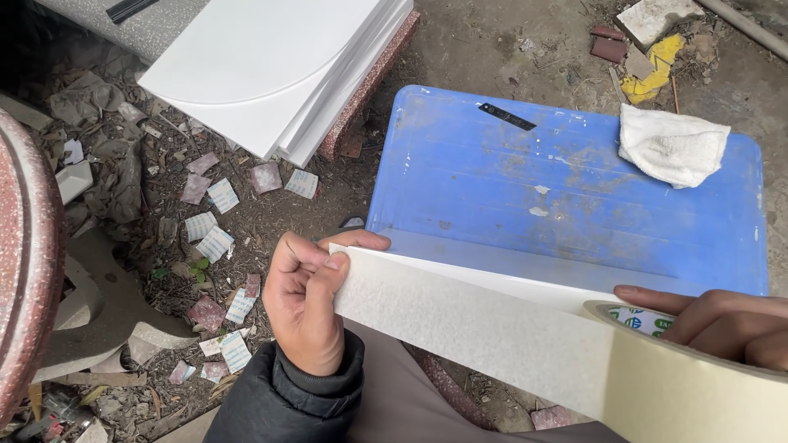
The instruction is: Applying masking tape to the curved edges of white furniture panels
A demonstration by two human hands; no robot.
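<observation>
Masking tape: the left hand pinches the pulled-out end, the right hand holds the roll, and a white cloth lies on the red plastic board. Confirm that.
Not quite. In the head view the plastic board is blue, not red. The rest holds: the left hand pinches the masking tape end, the right hand holds the roll, and the white cloth lies on it.

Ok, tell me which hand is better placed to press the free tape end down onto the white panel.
Left, probably. The left hand already pinches the free end of the masking tape strip against the white panel edge. The right hand is occupied holding the tape roll.
</observation>
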